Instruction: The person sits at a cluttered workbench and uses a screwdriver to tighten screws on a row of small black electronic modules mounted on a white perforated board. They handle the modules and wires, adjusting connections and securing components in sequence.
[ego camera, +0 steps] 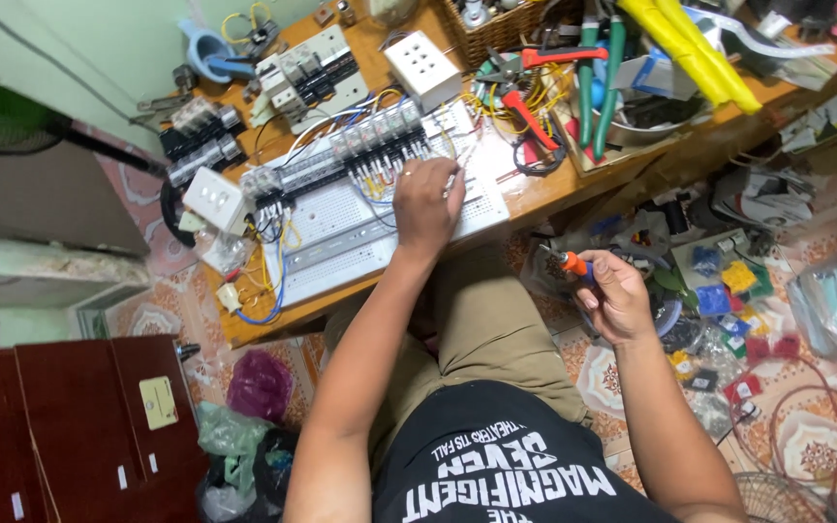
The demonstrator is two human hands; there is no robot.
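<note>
— Orange handle there, see it? The right hand [614, 298] is curled shut around a small orange-and-black screwdriver [573, 263], held off the bench, above the tiled floor [622, 378], beside the knee.

— And the other one?

— The left hand [428, 200] is up on the white perforated mounting panel [360, 228] lying on the wooden workbench [554, 189]. Fingers pinched together on something thin, a wire end I'd guess, just below the row of grey circuit breakers [380, 131] clipped across the panel. Too small to be sure what it grips.

— Does that screwdriver look awkward to hold?

— Hardly. Light and stiff, I'd judge, with a grippy handle; the fist around the orange part is the sensible hold, tip pointing out. The wires are another matter: the blue and yellow wires [273, 261] look thin and springy, so they'd want pinching close to the stripped end or they'd flick away.

— Fragile, any of it?

— The panel seems rigid, and it overhangs the bench edge a little, so pressing on it could tip it. Behind it sit red-handled pliers [525, 107] and a white square switch box [422, 66], well clear of both hands.
</note>
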